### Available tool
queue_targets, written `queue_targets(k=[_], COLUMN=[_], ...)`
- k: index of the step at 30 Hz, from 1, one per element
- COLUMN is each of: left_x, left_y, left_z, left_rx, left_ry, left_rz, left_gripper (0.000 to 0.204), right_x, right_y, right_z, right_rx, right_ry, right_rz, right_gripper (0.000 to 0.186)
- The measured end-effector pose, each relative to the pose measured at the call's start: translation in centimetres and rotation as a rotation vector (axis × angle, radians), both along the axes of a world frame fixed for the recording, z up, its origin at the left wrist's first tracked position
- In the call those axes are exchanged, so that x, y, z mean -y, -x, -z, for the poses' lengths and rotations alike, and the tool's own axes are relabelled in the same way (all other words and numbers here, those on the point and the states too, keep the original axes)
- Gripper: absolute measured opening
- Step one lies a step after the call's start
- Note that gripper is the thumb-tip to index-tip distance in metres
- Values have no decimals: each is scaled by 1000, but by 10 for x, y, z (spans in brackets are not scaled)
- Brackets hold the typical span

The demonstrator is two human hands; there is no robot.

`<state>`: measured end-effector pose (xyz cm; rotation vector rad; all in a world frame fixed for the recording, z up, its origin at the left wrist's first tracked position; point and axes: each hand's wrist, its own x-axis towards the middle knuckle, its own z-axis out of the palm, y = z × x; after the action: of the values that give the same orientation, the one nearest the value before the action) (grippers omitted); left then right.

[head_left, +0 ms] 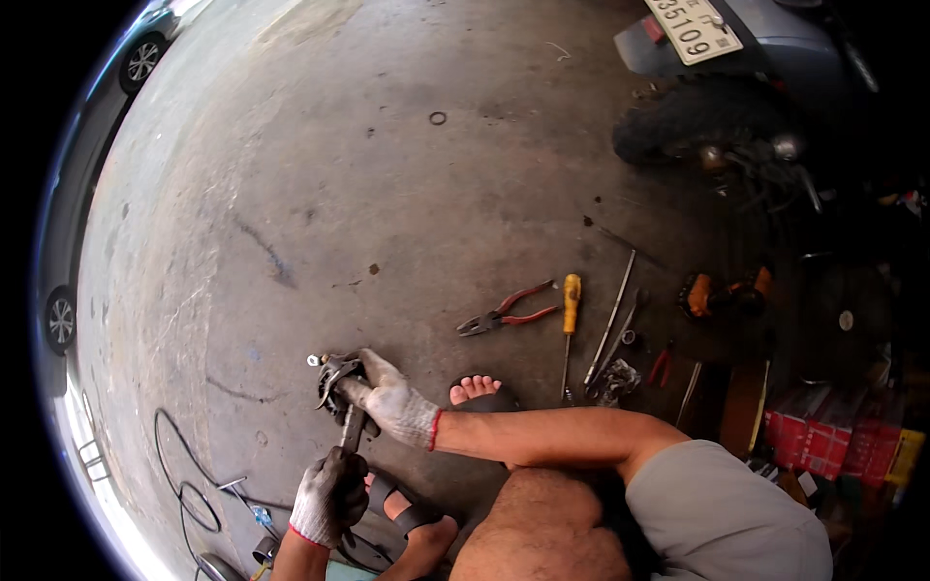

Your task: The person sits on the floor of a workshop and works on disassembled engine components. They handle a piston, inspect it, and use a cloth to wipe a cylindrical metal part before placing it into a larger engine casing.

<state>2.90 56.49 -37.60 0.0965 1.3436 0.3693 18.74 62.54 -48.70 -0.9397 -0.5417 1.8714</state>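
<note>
The right hand [395, 392], in a red-cuffed knit glove [411, 411], was closed around a dull metal part [332, 376] with an irregular, curved head, above the stained concrete floor [291, 194]. The left hand [329, 496], its glove [314, 505] grimy, gripped a straight metal bar [351, 432] running up to that part. Red-handled steel pliers [497, 316] lay beside a yellow-handled screwdriver [572, 302]; the motorcycle's [799, 48] white plate [694, 31] bore dark characters.

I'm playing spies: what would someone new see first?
Probably the white-gloved left hand gripping a grey metal bar, and the white-gloved right hand on a knobbly grey metal part, lower left of centre. Next, the yellow-handled screwdriver beside red-handled metal pliers, right of centre. Then the black rubber tyre, upper right.
</note>
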Motion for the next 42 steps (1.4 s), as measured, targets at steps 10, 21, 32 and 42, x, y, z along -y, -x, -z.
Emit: queue_targets(k=[10, 21, 32, 42], left_x=[30, 37, 22, 22], left_y=[-5, 18, 40, 41], left_z=[60, 36, 24, 31], left_rx=[-656, -694, -714, -620], left_ry=[-584, -474, -354, -440], left_rz=[839, 1008, 993, 1072], left_gripper=[20, 28, 43, 49], right_x=[20, 193, 38, -179], right_y=[-107, -378, -300, -59], right_z=[-11, 37, -7, 101], right_rx=[756, 1674, 1380, 1601], right_ry=[-59, -91, -449, -614], right_rz=[-420, -524, -334, -363], right_gripper=[39, 63, 40, 47])
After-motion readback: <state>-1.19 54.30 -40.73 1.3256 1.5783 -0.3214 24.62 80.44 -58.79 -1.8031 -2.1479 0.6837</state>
